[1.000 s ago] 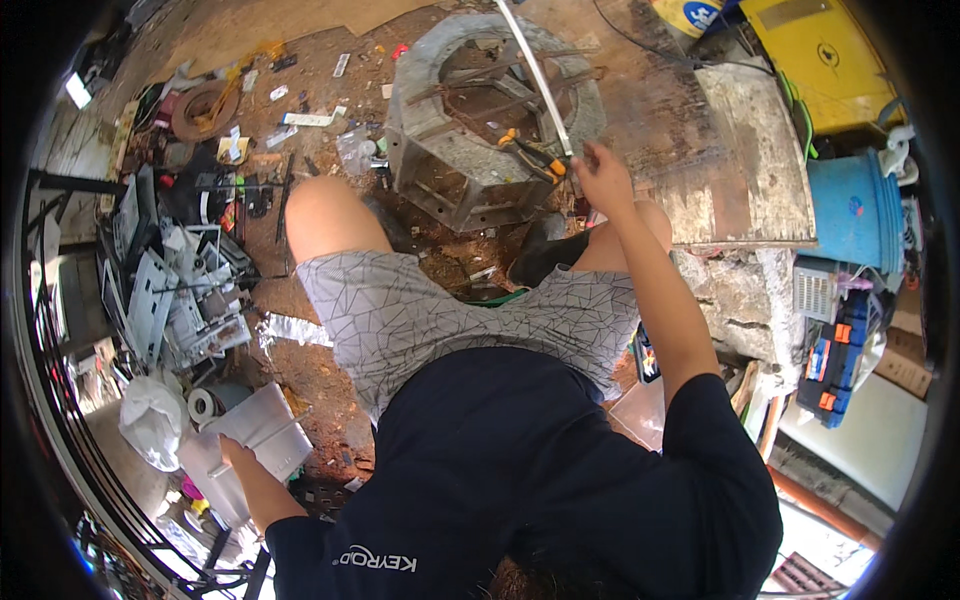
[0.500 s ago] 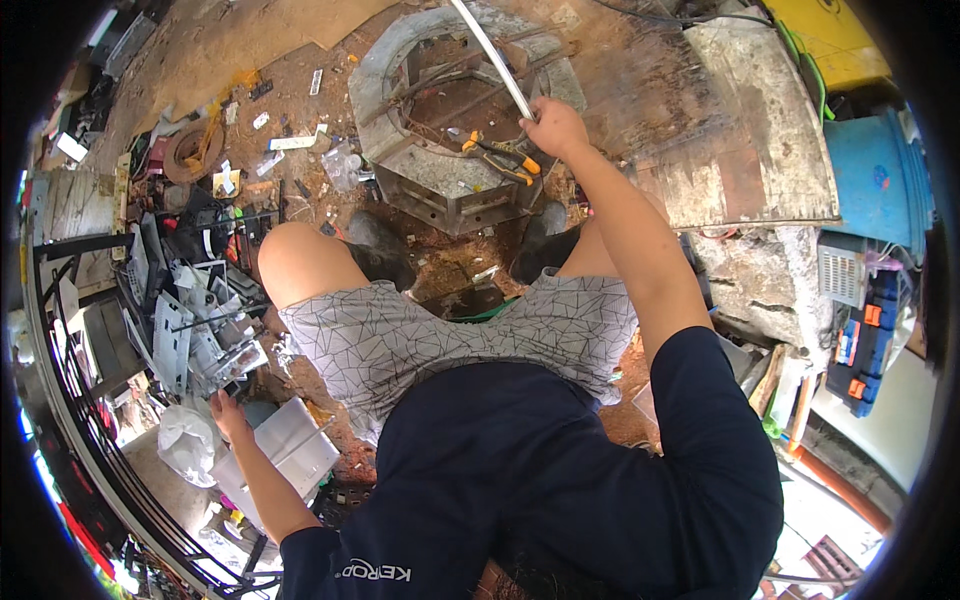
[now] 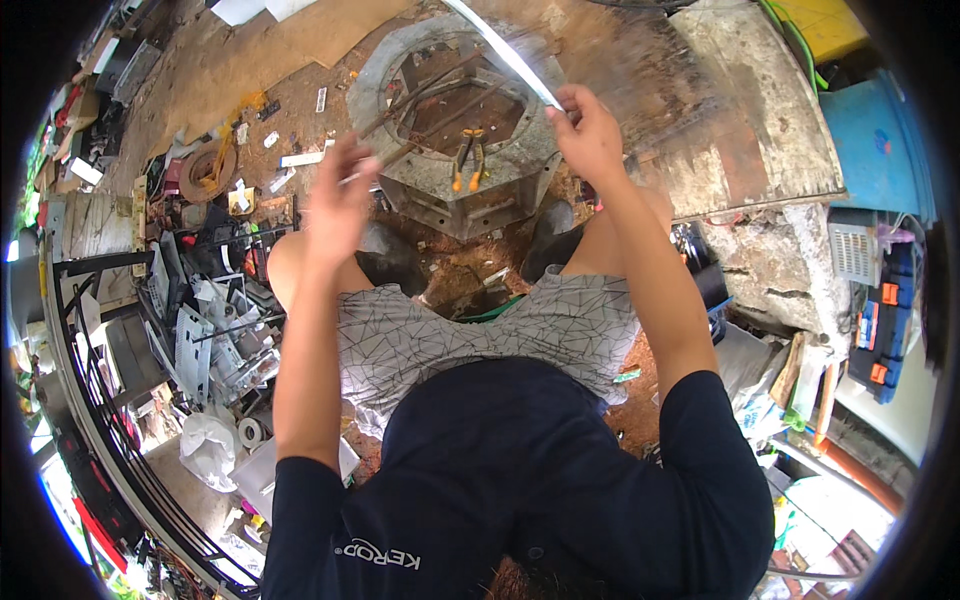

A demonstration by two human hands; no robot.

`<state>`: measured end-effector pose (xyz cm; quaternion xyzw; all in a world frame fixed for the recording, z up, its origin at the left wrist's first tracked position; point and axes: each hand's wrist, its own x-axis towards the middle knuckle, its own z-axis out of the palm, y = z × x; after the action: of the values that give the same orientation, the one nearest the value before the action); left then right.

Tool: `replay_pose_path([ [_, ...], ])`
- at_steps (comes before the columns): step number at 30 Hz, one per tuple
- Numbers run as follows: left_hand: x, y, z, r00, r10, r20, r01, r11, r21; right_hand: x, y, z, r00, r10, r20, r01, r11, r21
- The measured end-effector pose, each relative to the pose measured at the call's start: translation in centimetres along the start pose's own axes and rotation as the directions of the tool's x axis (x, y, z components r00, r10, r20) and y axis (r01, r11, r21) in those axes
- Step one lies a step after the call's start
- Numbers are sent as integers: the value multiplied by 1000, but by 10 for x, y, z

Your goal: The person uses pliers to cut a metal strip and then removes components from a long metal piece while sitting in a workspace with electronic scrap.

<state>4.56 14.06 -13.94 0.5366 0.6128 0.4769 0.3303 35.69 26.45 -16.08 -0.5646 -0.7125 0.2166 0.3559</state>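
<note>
My right hand (image 3: 588, 135) is closed on the near end of a long, thin, pale metal-looking strip (image 3: 500, 48), pinched between thumb and fingers. The strip slants up and to the left over the octagonal concrete-and-metal ring (image 3: 372, 70), past the top edge of the view. On the ring's near rim lie pliers (image 3: 468, 162) with orange-and-black handles pointing at me. My left hand (image 3: 340, 195) is raised beside the ring's left side, above my left knee. Motion smears its fingers, and whether it holds anything cannot be made out.
Metal and plastic scrap (image 3: 205, 345) is heaped at my left, near a white plastic bag (image 3: 210, 450) and a black metal frame (image 3: 90, 400). A worn wooden board (image 3: 745, 130) lies at the right, with a blue bin (image 3: 875, 150) and a dark toolbox (image 3: 880, 330) beyond.
My left hand has risen from beside the scrap to the ring's left side. My right hand has shifted slightly right with the strip. The pliers have turned, handles now toward me.
</note>
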Motion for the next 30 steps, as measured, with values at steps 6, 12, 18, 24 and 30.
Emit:
replay_pose_path([
  [6, 13, -62, 118, 907, 198, 372, -419, 529, 738, -25, 6, -25, 968, 241, -75, -212, 937, 278],
  [12, 7, -88, 121, 924, 248, 291, -382, 623, 683, -40, -8, -54, 970, 233, -71, -122, 717, 686],
  [18, -33, -81, 132, 958, 259, 125, -275, 704, 655, -59, -29, -43, 974, 225, 10, -134, 543, 829],
  [24, -31, -65, 127, 983, 153, 100, -182, 742, 645, -76, -33, -14, 933, 207, 295, -358, 445, 821],
  [30, -31, -49, 117, 993, 95, 66, -116, 806, 580, -93, -37, -7, 931, 116, 347, -359, 470, 806],
])
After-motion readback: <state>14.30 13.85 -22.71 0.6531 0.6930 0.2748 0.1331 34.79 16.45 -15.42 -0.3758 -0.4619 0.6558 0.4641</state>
